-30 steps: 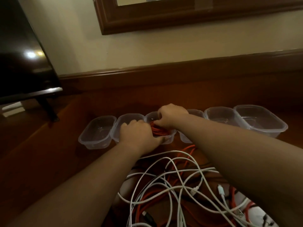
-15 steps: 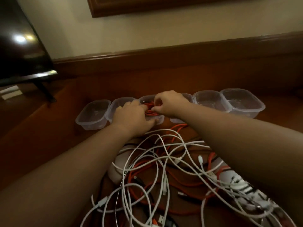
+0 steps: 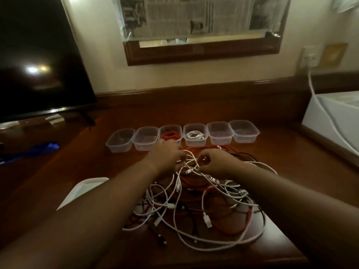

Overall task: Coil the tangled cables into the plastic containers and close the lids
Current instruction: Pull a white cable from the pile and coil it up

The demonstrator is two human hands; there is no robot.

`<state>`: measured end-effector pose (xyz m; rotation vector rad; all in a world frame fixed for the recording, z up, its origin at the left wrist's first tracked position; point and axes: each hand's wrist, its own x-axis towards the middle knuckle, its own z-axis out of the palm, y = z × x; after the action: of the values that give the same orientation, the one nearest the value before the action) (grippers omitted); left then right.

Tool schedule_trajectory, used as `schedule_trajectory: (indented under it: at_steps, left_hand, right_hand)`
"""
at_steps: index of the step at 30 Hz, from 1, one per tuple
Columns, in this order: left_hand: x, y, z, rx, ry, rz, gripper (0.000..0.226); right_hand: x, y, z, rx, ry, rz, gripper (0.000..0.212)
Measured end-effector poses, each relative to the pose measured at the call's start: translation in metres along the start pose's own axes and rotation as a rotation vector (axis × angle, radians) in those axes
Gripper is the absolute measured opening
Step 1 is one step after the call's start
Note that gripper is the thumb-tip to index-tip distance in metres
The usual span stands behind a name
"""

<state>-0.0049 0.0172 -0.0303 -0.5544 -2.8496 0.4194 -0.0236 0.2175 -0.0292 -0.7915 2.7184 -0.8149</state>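
Orange cable packed, hands back in the tangle

Both hands have left the third tub (image 3: 171,135), where the orange coil now sits; a white coil fills its 3 o'clock neighbour (image 3: 195,135). The left hand (image 3: 168,156) and right hand (image 3: 215,162) curl around white strands of the cable pile (image 3: 194,200). No lids on yet.

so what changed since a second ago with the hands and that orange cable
Both hands came back out of the third container, leaving the coiled orange cable in it. Now the left hand and right hand are down in the tangled pile, picking at white cables. The row of six containers stayed put, lids still off.
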Motion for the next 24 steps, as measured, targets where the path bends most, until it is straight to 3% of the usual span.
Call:
schedule_trajectory:
  at_steps: [3, 8, 12, 16, 20, 24]
  left_hand:
    - [-0.002, 0.008, -0.028, -0.02, 0.153, -0.022, 0.03]
    - [-0.009, 0.013, -0.075, -0.081, 0.342, -0.04, 0.026]
    - [-0.015, 0.002, -0.087, -0.12, 0.339, -0.246, 0.021]
    - [-0.025, -0.019, -0.075, -0.333, 0.232, -0.481, 0.019]
    - [-0.028, -0.033, -0.069, -0.499, 0.244, -0.622, 0.023]
    - [-0.019, -0.038, -0.087, -0.662, 0.434, -0.752, 0.034]
  right_hand:
    - [-0.018, -0.003, 0.005, -0.018, 0.068, -0.021, 0.042]
    - [-0.031, -0.008, -0.004, -0.034, 0.204, -0.008, 0.016]
    - [-0.03, -0.01, -0.033, 0.152, 0.482, 0.009, 0.021]
    - [-0.028, -0.017, -0.066, 0.032, 0.742, -0.001, 0.021]
    - [-0.025, -0.029, -0.082, -0.034, 0.733, -0.062, 0.025]
    - [-0.021, -0.042, -0.091, 0.193, 0.71, -0.149, 0.02]
